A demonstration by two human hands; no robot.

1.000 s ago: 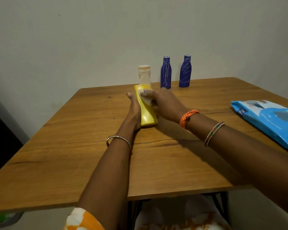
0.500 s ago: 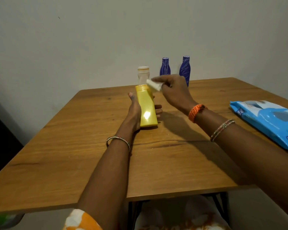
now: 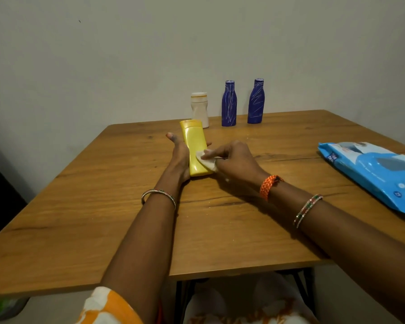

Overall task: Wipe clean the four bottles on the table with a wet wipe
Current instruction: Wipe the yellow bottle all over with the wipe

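Observation:
A yellow bottle point(image 3: 195, 143) stands tilted on the wooden table point(image 3: 103, 206), and my left hand point(image 3: 179, 157) grips it from the left and behind. My right hand point(image 3: 234, 160) pinches a white wet wipe point(image 3: 206, 161) and presses it against the bottle's lower right side. Against the wall at the back stand a white bottle point(image 3: 199, 109) and two dark blue bottles point(image 3: 229, 104) point(image 3: 256, 101), untouched.
A blue pack of wet wipes point(image 3: 372, 171) lies on the table's right side, partly over the edge of view. The wall rises close behind the bottles. A black frame and patterned cloth show under the table's front edge.
My right hand has brought the wipe down from the yellow bottle's cap to its lower body. My left hand keeps its grip on the bottle.

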